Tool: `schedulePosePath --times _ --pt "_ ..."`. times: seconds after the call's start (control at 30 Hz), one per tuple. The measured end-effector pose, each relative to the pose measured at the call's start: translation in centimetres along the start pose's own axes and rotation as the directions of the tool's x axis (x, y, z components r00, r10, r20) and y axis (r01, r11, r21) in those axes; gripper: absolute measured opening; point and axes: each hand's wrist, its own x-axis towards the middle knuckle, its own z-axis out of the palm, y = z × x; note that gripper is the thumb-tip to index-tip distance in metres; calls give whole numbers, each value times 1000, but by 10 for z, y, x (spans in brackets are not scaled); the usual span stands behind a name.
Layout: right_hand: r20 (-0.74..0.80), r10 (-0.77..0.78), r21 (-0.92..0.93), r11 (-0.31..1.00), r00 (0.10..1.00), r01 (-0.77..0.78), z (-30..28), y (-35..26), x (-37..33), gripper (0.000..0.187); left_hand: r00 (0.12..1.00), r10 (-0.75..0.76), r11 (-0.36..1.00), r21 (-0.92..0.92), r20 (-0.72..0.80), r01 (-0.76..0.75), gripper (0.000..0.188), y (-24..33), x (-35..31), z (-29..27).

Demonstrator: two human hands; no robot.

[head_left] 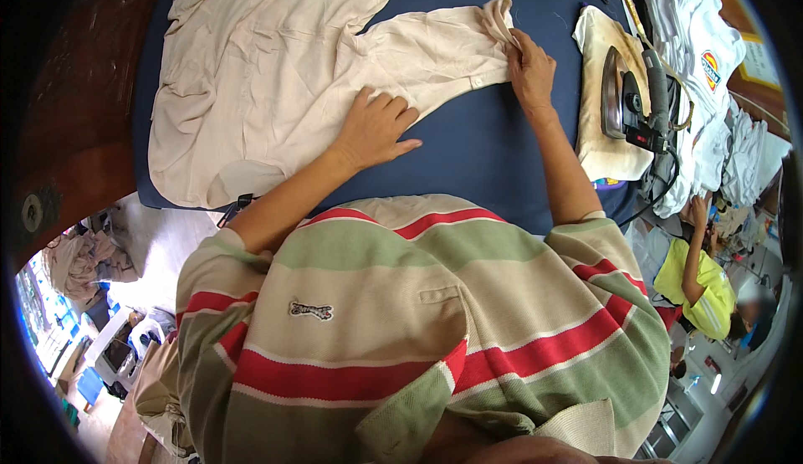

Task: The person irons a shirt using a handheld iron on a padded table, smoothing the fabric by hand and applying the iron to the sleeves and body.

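Striped shirt [368, 330], beige, green, red (short sleeves [598, 255]), small chest patch [311, 310]

The bare right hand [533, 72] pinches with curled fingers, bare forearm [570, 171] bodyward of that grip; the bare, spread-fingered left hand [375, 132] lies palm-down leftward

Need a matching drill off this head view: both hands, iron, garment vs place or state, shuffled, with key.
1. Left hand
2. Right hand
3. Iron
4. Garment

A. On a tan pad
B. Gripping the sleeve end
C. Spread on the dark blue table
D. Palm down, thumb out to the right

Pairs: 1-D, 2-B, 3-A, 4-C
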Motion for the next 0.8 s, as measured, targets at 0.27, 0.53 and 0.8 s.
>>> schedulePosePath --times 0.27,0.53,0.8 --pt "164 110 -189 979 980 -78 -39 32 -29 37 990 28 989 -146 138 -8 17 17 -11 7" --pt "-110 -146 185 969 983 165 -40 -16 -5 31 991 -128 987 -104 -26 125 25 -10 24 -6" --pt "177 -201 -38 977 963 211 24 -5 40 16 850 -371 914 310 375 262 37 -76 66 -19"
